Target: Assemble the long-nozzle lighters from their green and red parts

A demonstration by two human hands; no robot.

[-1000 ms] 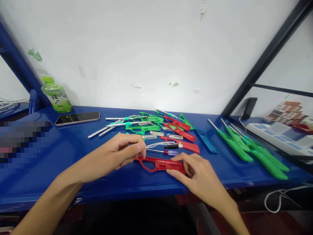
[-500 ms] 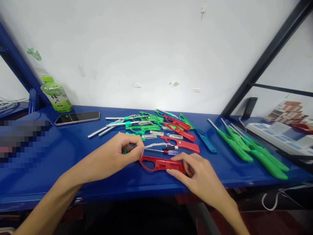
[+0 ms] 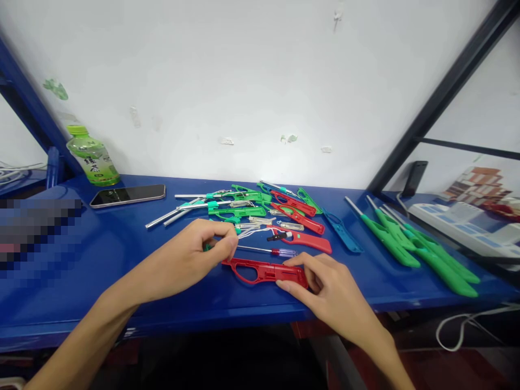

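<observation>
My right hand [image 3: 327, 279] grips the rear end of an open red lighter handle half [image 3: 266, 272], thumb in front and fingers behind, and it lies on the table with its hollow side up. My left hand [image 3: 209, 246] is closed in a pinch above the shell's narrow front end. A bit of green part [image 3: 207, 247] shows by its fingers; most of it is hidden. White wires run from these fingers to a small black igniter piece [image 3: 278, 236] hanging over a red handle half [image 3: 311, 241]. A screwdriver [image 3: 284, 253] lies just behind the shell.
A pile of green and red lighter halves, metal tubes [image 3: 189, 196] and clear fuel tanks [image 3: 291, 226] lies behind my hands. Near it is a blue handle half [image 3: 343, 233]. Several green lighters [image 3: 390, 238] are at right; a phone [image 3: 128, 195] and bottle [image 3: 93, 157] at left.
The black igniter piece has moved up and slightly left, away from the screwdriver. My left hand has shifted slightly, uncovering more of the red shell's front end. My right hand stays put.
</observation>
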